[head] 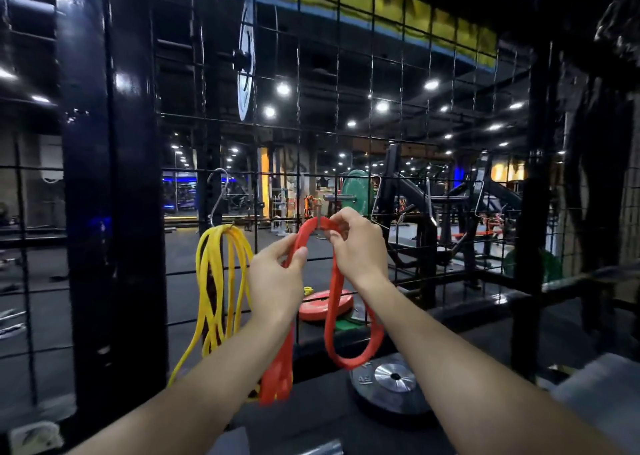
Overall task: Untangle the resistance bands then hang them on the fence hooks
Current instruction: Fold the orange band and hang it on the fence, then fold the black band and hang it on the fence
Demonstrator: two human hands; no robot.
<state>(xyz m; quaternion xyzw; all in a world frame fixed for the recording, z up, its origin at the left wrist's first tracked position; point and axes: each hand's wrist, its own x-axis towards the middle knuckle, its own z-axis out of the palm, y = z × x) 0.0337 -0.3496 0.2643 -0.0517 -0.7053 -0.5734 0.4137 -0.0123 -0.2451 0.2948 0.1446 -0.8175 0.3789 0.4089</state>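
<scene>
So you're mid-hang: left hand (277,278) and right hand (356,243) both pinch the red resistance band (332,302) up at the wire fence (346,136); yellow bands (221,281) already hooked. Next, probably find a free S-hook (375,195).

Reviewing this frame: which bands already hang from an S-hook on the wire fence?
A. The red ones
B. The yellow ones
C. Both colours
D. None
B: the yellow bands drape from the S-hook on the fence, while the red band is pinched between the left hand and the right hand.
</scene>
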